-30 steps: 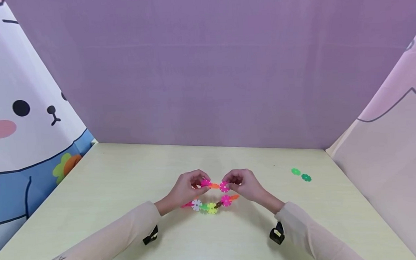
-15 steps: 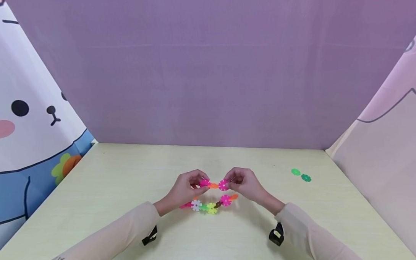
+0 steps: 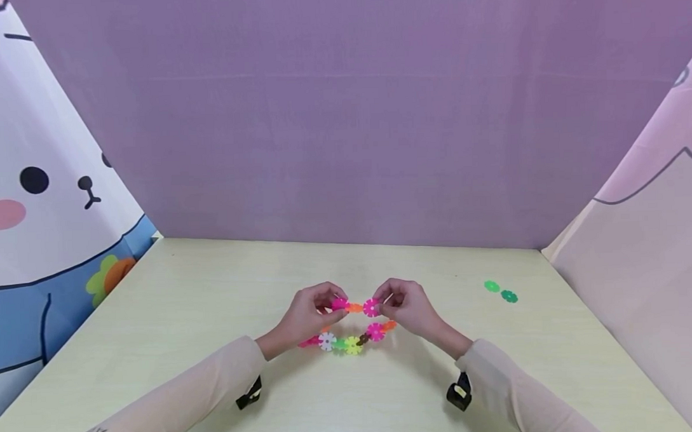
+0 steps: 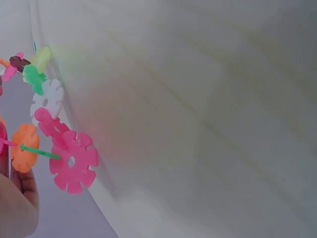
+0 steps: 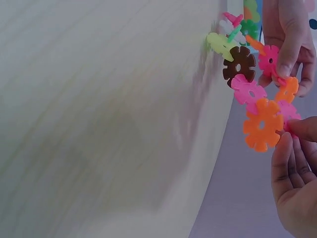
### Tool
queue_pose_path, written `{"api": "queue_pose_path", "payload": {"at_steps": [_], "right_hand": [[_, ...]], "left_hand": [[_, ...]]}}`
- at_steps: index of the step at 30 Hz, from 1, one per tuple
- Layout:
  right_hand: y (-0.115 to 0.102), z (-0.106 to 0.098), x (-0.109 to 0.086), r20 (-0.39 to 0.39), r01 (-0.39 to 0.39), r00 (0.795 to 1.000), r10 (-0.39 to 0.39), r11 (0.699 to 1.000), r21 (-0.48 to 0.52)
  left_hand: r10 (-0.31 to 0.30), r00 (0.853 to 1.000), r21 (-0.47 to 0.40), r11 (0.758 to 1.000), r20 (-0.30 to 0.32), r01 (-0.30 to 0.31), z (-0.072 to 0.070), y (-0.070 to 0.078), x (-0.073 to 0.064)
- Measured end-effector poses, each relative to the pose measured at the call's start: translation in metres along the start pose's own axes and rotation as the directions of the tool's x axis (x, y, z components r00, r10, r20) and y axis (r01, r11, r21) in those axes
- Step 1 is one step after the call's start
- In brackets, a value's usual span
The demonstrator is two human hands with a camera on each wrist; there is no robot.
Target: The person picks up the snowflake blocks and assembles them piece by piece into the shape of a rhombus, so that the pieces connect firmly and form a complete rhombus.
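Note:
A chain of flower-shaped interlocking plastic discs curves into a ring between my hands. My left hand [image 3: 309, 314] pinches a pink disc [image 3: 339, 304] at the ring's far left. Opposite it, the fingers of my right hand [image 3: 409, 308] grip another pink disc [image 3: 371, 308], with an orange disc [image 3: 354, 308] linking the two. The ring's near side holds a white disc [image 3: 327, 341], a yellow disc [image 3: 353, 346] and a brown disc [image 5: 238, 67]. In the right wrist view, a large orange disc [image 5: 262, 125] hangs right by the right fingertips. A pink disc [image 4: 74, 162] faces the left wrist camera.
Two loose discs, one light green [image 3: 491, 286] and one dark green [image 3: 509, 296], lie on the pale wooden table [image 3: 239, 270] to the right. A purple cloth [image 3: 342, 114] rises behind the table, and printed cloths flank both sides.
The pink disc in my right hand has shifted slightly left. The orange disc at the ring's right side has edged up toward the right hand. Both hands keep their grip.

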State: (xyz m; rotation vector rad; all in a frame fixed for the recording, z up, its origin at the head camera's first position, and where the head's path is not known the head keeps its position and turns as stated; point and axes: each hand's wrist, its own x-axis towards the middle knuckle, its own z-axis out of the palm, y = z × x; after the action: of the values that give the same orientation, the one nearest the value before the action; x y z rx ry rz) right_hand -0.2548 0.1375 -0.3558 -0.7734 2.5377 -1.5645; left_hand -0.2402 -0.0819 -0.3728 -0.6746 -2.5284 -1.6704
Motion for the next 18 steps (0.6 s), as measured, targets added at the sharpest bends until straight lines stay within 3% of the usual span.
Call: {"api": "queue_pose_path", "payload": {"at_steps": [6,13,18], "right_hand": [[0.026,0.001,0.006,-0.007,0.017,1.000,-0.017,1.000,-0.003],[0.028,0.004,0.008,-0.004,0.061,0.998,-0.061,0.998,-0.012],[0.027,0.006,0.009,-0.015,0.056,0.998,-0.056,0.998,-0.022]], "left_hand": [[-0.007,1.000,-0.010,1.000,0.023,0.007,0.000,-0.001,0.000],[0.020,1.000,-0.010,1.000,0.008,-0.020,0.004,-0.028,0.007],[0.030,1.000,-0.021,0.999,0.000,-0.030,0.004,-0.034,0.008]]}}
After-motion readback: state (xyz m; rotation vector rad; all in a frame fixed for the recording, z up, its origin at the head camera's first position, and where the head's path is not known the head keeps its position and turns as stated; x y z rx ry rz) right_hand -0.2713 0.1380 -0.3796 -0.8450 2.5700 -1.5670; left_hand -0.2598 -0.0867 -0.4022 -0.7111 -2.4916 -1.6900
